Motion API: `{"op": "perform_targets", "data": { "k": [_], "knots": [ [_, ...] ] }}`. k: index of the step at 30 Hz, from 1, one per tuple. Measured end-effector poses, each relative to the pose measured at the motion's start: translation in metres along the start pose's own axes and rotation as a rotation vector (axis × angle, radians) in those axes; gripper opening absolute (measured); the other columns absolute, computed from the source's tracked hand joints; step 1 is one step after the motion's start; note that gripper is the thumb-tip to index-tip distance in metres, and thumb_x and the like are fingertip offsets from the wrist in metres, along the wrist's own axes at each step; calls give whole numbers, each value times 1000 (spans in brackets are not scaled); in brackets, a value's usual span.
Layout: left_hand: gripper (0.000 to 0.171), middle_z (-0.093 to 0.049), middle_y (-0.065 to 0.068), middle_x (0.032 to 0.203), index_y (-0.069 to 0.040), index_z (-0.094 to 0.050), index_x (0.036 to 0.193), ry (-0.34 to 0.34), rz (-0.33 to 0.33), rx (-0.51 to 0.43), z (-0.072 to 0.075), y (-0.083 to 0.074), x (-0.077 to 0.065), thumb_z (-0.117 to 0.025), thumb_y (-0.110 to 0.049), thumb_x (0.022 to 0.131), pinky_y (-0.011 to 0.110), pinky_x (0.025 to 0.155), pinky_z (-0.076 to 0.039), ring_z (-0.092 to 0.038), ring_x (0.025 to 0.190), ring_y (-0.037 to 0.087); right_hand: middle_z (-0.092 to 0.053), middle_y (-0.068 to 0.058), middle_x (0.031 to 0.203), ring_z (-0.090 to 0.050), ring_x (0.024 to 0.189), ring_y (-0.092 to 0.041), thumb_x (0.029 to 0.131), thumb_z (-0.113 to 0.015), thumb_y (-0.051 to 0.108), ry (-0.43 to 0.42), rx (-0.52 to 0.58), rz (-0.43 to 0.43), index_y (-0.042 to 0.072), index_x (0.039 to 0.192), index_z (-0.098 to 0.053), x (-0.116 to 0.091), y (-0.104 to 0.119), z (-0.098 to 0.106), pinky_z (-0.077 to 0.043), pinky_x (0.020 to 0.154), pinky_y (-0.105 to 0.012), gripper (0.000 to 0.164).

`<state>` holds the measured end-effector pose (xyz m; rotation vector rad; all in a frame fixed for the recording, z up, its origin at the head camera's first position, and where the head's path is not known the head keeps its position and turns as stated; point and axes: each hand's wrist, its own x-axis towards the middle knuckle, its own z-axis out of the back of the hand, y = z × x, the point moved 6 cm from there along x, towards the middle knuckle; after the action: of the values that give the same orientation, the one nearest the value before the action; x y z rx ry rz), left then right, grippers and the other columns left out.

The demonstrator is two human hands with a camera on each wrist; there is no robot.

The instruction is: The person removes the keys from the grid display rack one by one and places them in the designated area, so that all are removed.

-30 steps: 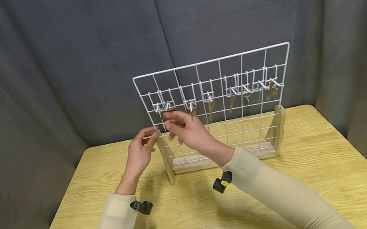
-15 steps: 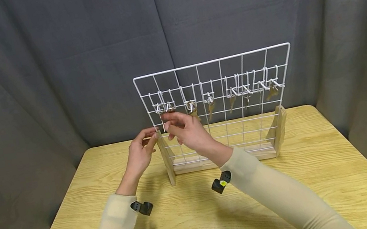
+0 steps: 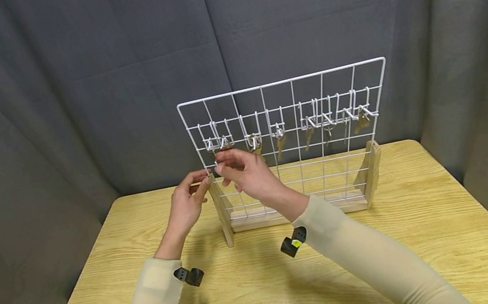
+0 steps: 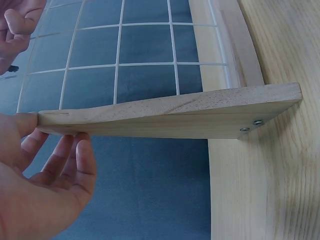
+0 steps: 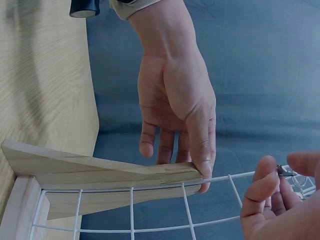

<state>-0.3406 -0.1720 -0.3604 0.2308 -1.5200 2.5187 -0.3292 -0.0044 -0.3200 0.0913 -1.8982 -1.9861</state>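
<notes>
A white wire grid rack [image 3: 281, 82] stands on the table between two wooden end supports. My left hand [image 3: 185, 205] grips the top of the left wooden support [image 4: 150, 120], thumb on one side and fingers on the other. In front of the grid's left part, my right hand [image 3: 253, 178] pinches a small silver key [image 5: 284, 172] between thumb and index finger. The key's ring [image 5: 301, 181] loops up by the leftmost white hook [image 3: 209, 145]. Most of the key is hidden by the fingertips.
Along the same grid row hang several more hooks with keys, including a brass key [image 3: 281, 146] and a bunch at the right end [image 3: 361, 121]. A wooden base bar [image 3: 298, 213] joins the supports. Grey curtains [image 3: 126, 85] surround the wooden table [image 3: 267, 288].
My right hand's fingertips have shifted slightly left onto the key that hung beside them, and now cover its lower part. My left hand has stayed on the support.
</notes>
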Motion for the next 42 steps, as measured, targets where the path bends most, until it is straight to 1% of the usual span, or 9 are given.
{"op": "perform_targets", "data": {
  "k": [3,9,12,17,24,29,32,37,42],
  "knots": [
    [40,-59,19,133,-7,-57,138,-7,-11,0,0,9,4,-54,-29,104,52,88,-57,-62,118,35,-66,-9,112,-64,82,-20,99,-63,18,-1,-17,-2,9,131,-61,1,0,0,-44,56,-21,33],
    [41,-61,16,130,-10,-59,136,-8,-29,10,0,12,4,-55,-35,103,47,85,-58,-63,115,33,-66,-10,107,-58,78,-11,100,-62,22,-11,-73,-7,11,128,-63,1,0,1,-47,62,-26,30],
    [40,-61,16,130,-11,-58,135,-4,-30,19,0,12,3,-55,-35,103,45,84,-58,-63,115,32,-68,-12,107,-60,83,-11,100,-62,24,-21,-109,-3,12,126,-64,1,0,2,-48,67,-27,29],
    [38,-61,15,129,-12,-59,134,-7,-26,22,0,12,3,-55,-35,104,43,84,-59,-63,114,31,-70,-6,109,-64,92,-15,100,-63,28,-34,-160,5,14,124,-66,1,1,2,-49,79,-28,28],
    [39,-61,16,129,-11,-59,134,-8,-32,13,0,12,4,-55,-34,103,44,83,-59,-63,114,32,-71,-8,111,-68,101,-27,100,-63,26,-23,-150,32,13,121,-66,1,2,1,-52,86,-32,26],
    [38,-62,15,127,-11,-59,133,-11,-36,14,0,12,5,-55,-34,103,41,82,-59,-64,113,31,-71,-11,113,-69,103,-22,100,-63,25,-19,-154,52,9,121,-66,0,4,0,-53,94,-37,27],
    [38,-61,14,127,-12,-59,133,-10,-33,12,0,12,5,-55,-34,103,42,82,-59,-63,114,31,-71,-10,117,-68,107,-21,100,-62,25,-18,-160,60,8,122,-65,-1,5,-1,-54,98,-39,28],
    [38,-62,15,127,-11,-60,133,-8,-29,10,1,13,6,-56,-35,103,44,84,-59,-63,113,31,-72,-5,118,-68,110,-20,99,-63,28,-53,-188,83,11,119,-69,-1,7,0,-54,96,-38,26],
    [40,-61,16,128,-11,-60,134,-7,-32,7,1,14,6,-55,-35,103,46,85,-58,-63,115,33,-73,-3,114,-68,103,-17,98,-65,30,-87,-205,111,14,117,-70,-1,9,2,-54,86,-31,25]
  ]
}}
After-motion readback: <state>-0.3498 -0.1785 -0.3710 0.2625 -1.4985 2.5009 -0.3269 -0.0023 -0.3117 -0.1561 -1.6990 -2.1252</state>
